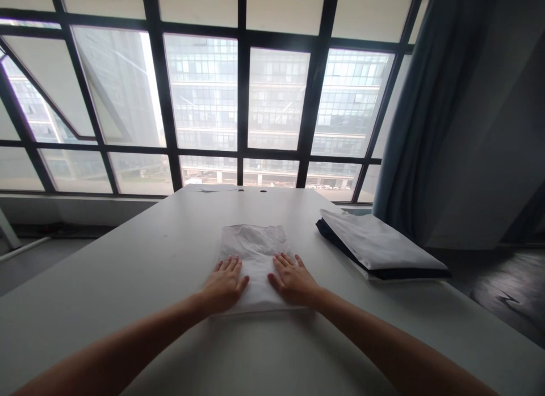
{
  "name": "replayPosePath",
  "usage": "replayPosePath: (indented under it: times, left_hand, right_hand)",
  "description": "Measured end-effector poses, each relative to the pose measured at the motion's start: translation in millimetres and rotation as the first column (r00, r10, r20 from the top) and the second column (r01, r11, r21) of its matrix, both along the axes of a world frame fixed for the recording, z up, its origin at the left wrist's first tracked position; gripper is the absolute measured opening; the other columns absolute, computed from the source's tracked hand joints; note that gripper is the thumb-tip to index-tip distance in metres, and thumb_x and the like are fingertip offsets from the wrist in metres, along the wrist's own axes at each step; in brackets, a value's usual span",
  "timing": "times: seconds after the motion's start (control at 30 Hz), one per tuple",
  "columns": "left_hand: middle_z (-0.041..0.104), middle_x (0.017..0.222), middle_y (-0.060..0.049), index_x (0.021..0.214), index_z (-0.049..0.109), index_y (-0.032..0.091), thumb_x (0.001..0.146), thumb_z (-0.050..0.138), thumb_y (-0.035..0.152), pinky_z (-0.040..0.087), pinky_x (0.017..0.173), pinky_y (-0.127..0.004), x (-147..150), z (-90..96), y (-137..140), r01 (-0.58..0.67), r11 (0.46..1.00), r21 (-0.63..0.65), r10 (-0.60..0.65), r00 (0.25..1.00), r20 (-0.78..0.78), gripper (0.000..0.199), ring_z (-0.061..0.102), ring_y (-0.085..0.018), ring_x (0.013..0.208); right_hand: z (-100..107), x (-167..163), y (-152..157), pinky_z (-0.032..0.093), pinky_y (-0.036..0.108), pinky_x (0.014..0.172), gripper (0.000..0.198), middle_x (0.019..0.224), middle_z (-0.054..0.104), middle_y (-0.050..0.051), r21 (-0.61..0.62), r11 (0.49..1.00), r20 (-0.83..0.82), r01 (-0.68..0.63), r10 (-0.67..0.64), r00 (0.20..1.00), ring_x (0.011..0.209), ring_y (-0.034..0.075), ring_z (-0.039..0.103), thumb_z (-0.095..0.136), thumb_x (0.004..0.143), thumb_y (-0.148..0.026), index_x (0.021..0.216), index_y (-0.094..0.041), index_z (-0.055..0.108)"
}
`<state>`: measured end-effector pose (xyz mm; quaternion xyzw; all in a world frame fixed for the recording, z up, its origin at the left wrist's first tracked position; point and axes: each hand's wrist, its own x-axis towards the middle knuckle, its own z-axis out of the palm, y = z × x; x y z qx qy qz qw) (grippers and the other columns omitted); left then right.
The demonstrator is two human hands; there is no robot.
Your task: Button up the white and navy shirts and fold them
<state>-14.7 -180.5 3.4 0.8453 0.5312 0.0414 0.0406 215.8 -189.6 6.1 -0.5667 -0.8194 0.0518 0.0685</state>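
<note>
A folded white cloth [255, 243] lies on the white table in front of me, its far part slightly wrinkled. What kind of garment or cloth it is, I cannot make out. On its left side rests my left hand [224, 282], palm down with the fingers stretched forward. My right hand [293, 278] lies flat on the right side of the same cloth, fingers spread and thumb pointing inward. A strip of white fabric shows between the two thumbs. Neither hand grips anything.
To the right, a stack of folded white and dark cloths [383, 245] sits near the edge of the white table [149, 260]. Two dark round holes mark the table's far end. Behind are large windows [279, 98], and a blue-grey curtain [419, 129] hangs at the right.
</note>
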Motion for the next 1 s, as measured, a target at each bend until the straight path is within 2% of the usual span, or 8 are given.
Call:
replayPosePath:
  times: [0.1,0.2,0.37,0.57,0.7,0.8,0.9,1.0]
  left_hand:
    - [0.026,0.159,-0.017,0.151,0.036,0.008,0.1,0.024,0.045,0.017,0.121,-0.047,19,3.2,31,-0.018,0.999,0.05,0.016,0.999,0.042,0.064,0.019,-0.027,0.15]
    - [0.022,0.16,-0.019,0.151,0.034,0.004,0.1,0.024,0.041,0.015,0.121,-0.047,26,3.9,75,-0.13,0.989,0.075,0.129,0.991,0.027,0.064,0.017,-0.029,0.15]
    - [0.018,0.162,-0.018,0.154,0.027,0.002,0.099,0.021,0.046,0.013,0.121,-0.046,13,-4.7,133,-0.27,0.963,0.025,0.269,0.963,0.022,0.07,0.015,-0.029,0.151]
    - [0.013,0.163,-0.013,0.156,0.023,0.01,0.099,0.016,0.052,0.011,0.121,-0.048,0,-5.7,158,-0.272,0.961,-0.057,0.273,0.962,0.002,0.072,0.011,-0.025,0.152]
    - [0.016,0.162,-0.015,0.155,0.028,0.009,0.1,0.019,0.046,0.011,0.12,-0.049,11,5.6,136,-0.249,0.968,0.005,0.249,0.968,-0.03,0.066,0.013,-0.028,0.151]
    - [0.019,0.162,-0.014,0.154,0.03,0.012,0.101,0.022,0.047,0.014,0.121,-0.047,23,4.7,94,-0.052,0.998,0.044,0.051,0.999,0.01,0.065,0.015,-0.026,0.151]
    - [0.024,0.161,-0.011,0.154,0.033,0.017,0.101,0.02,0.052,0.015,0.121,-0.046,27,-5.5,45,0.142,0.989,0.04,-0.145,0.986,0.083,0.065,0.018,-0.024,0.15]
    - [0.022,0.161,-0.01,0.155,0.03,0.017,0.101,0.018,0.056,0.014,0.122,-0.044,20,-12.8,8,0.215,0.976,0.041,-0.218,0.97,0.107,0.068,0.017,-0.022,0.151]
  right_hand:
    - [4,-21,30,0.003,0.046,0.121,0.065,0.16,0.026,0.012,0.076,0.994,-0.02,-0.082,0.084,0.996,0.151,0.022,0.015,0.025,0.1,-0.047,0.153,-0.011,0.033]
    - [7,-37,71,0.004,0.045,0.121,0.064,0.161,0.024,0.011,0.089,0.992,-0.015,-0.087,0.088,0.996,0.151,0.021,0.014,0.029,0.099,-0.045,0.154,-0.012,0.031]
    - [4,-34,131,0.004,0.046,0.121,0.069,0.163,0.018,0.011,-0.006,1.0,-0.009,0.029,-0.029,1.0,0.151,0.022,0.011,0.026,0.099,-0.051,0.156,-0.012,0.025]
    - [0,-8,158,0.004,0.048,0.12,0.074,0.165,0.012,0.008,-0.112,0.962,-0.004,0.249,-0.251,0.968,0.152,0.022,0.008,0.022,0.098,-0.06,0.158,-0.017,0.019]
    - [6,-12,140,0.0,0.048,0.12,0.07,0.164,0.012,0.01,-0.064,0.956,0.031,0.287,-0.286,0.958,0.152,0.022,0.008,0.018,0.1,-0.054,0.158,-0.014,0.019]
    - [9,-22,103,0.002,0.046,0.121,0.07,0.163,0.016,0.013,0.004,0.986,0.001,0.168,-0.168,0.986,0.151,0.022,0.01,0.02,0.101,-0.051,0.156,-0.009,0.023]
    - [6,-30,56,0.004,0.046,0.121,0.071,0.162,0.018,0.014,0.021,0.999,-0.052,0.038,-0.037,0.998,0.151,0.023,0.011,0.017,0.101,-0.052,0.155,-0.008,0.026]
    - [2,-30,15,0.005,0.045,0.121,0.071,0.162,0.019,0.014,0.005,0.999,-0.062,-0.044,0.045,0.997,0.151,0.023,0.013,0.018,0.1,-0.052,0.155,-0.007,0.027]
